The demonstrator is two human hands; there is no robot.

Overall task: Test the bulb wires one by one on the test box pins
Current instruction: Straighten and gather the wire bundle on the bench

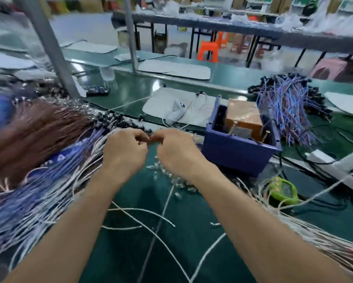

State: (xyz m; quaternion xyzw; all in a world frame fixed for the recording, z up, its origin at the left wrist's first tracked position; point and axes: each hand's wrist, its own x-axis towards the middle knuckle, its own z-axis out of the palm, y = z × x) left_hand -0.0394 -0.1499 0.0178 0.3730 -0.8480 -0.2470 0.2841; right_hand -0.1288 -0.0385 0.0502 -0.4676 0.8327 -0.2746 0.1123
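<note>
Both hands are curled, fingertips meeting mid-counter: left hand and right hand pinch one small piece between them, likely a single bulb wire, though blur hides the detail. They work just right of the big wire heap, above loose clear bulbs on the green counter. The test box sits in a blue bin just right of the hands, with its pins sticking up on the near side and nothing touching them. My read: this is the pick/prep step, no contact test yet. The next move calls for carrying the wire ends right and setting them on both pins at once. The far-right bundle looks like the done pile.
</note>
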